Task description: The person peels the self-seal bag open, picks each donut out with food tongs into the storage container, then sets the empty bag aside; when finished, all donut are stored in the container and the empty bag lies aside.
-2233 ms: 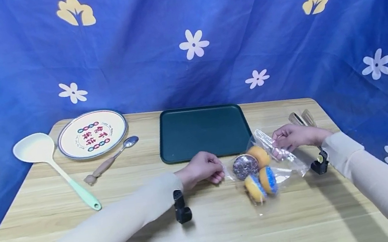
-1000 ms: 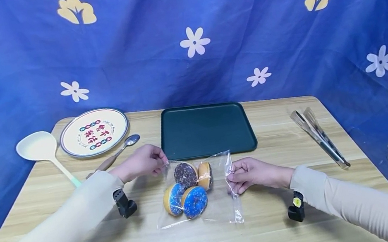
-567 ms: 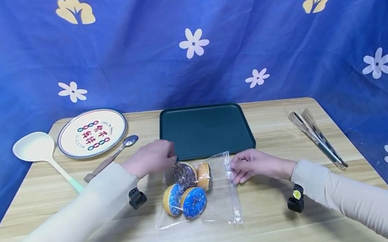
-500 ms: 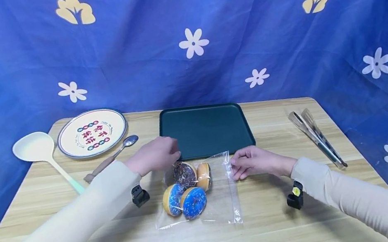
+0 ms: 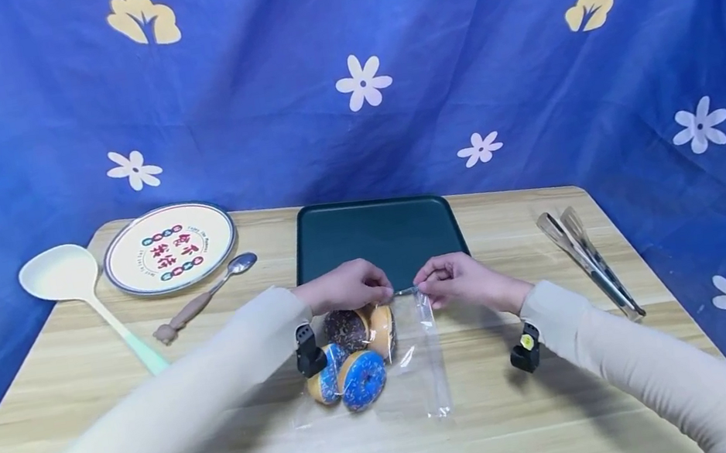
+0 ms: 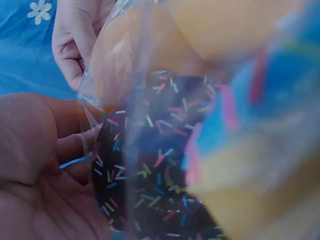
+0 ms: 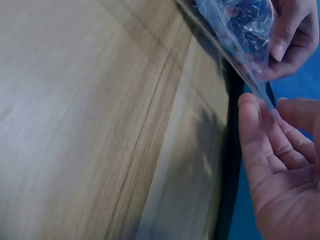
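Note:
A clear plastic bag lies on the table with several doughnuts inside. Two have blue icing, one is a chocolate doughnut with sprinkles, and another stands on edge. My left hand pinches the bag's far edge, above the doughnuts. Just to its right, my right hand pinches the far right corner, by the bag's strip-like right edge. In the left wrist view the chocolate doughnut shows through the film beside my left fingers. The right wrist view shows the film running between my right thumb and fingers.
Behind the bag lies a dark green tray. To the left are a patterned plate, a spoon and a white ladle with a mint handle. Metal tongs lie at the right. A blue cloth hangs behind the table.
The bag came from the right to the middle and was laid flat. My left hand has since moved right along its far edge, and my right hand slid up to the far corner.

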Tool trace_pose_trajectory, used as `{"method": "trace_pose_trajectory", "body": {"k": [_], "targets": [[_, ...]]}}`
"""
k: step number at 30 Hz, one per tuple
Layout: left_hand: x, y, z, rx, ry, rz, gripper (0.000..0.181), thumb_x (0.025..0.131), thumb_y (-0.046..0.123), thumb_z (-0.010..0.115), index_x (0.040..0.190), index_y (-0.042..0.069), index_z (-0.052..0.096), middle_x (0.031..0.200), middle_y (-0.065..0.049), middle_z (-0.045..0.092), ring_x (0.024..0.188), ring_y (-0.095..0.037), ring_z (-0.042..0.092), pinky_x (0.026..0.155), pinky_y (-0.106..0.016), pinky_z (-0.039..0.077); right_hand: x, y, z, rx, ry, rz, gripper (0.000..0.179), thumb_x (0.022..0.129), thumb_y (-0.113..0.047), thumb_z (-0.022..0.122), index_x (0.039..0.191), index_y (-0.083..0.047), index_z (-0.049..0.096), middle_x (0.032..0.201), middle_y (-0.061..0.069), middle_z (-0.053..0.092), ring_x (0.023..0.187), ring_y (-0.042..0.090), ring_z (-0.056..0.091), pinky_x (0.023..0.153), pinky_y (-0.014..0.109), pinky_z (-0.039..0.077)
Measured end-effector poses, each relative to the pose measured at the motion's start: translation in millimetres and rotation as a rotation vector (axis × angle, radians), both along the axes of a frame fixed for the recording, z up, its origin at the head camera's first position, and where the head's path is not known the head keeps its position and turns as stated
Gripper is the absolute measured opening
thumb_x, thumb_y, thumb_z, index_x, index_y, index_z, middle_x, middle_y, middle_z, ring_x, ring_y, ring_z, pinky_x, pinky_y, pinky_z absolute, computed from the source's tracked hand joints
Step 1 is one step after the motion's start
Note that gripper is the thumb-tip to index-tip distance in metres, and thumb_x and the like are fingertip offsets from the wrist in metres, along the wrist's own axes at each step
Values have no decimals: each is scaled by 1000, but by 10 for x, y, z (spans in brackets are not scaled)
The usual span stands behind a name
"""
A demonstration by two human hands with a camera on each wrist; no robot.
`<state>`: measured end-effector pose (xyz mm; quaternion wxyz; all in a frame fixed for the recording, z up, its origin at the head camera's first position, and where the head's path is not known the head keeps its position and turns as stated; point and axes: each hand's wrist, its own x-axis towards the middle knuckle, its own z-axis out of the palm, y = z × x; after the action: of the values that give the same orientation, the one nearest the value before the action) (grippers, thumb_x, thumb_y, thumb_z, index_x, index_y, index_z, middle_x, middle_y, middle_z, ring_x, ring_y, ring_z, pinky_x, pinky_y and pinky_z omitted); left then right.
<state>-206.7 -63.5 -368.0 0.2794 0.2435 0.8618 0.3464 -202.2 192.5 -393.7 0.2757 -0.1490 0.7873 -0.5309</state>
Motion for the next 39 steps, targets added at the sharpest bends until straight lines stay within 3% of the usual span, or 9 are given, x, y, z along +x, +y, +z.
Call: {"method": "trace_pose_trajectory", "body": {"k": [5,13,20,26,33,39], "targets": [[-14,67,-16,14,-79,26,22,106,15,61,115,3,77,106,-7,75,78,-9,58,70,-21,49,-20,-32,-18,0,61,-14,22,102,-1,62,120,12,64,98,12,77,79,7,70,76,27,63],[-18,79,-42,42,-90,45,18,103,7,62,107,1,78,96,-4,73,73,-9,56,67,-20,48,-23,-13,-14,8,127,1,18,101,-1,63,114,13,65,95,17,76,78,7,69,75,28,63],[20,83,-12,31,-60,47,15,101,5,65,103,2,79,91,-4,75,71,-8,57,66,-19,49,-38,10,45,128,396,113,7,99,-3,69,101,3,71,90,18,74,78,22,71,74,36,63],[20,85,21,13,-63,33,14,101,5,66,101,2,80,91,-4,76,70,-7,58,67,-19,49,-66,3,72,279,576,208,5,99,-10,71,96,-7,73,89,4,76,81,9,67,77,24,57],[-37,151,52,-19,-115,-19,17,102,8,64,100,-2,78,81,4,67,68,-6,54,64,-18,45,-57,-13,108,301,599,250,5,99,-9,71,95,-9,74,88,3,76,81,13,69,73,23,55],[-65,196,34,-21,-126,-4,18,101,6,63,100,-3,78,79,5,63,63,-6,49,59,-18,40,-57,-9,116,270,633,271,5,99,-10,72,95,-10,75,89,1,76,80,6,63,73,26,54]]}}
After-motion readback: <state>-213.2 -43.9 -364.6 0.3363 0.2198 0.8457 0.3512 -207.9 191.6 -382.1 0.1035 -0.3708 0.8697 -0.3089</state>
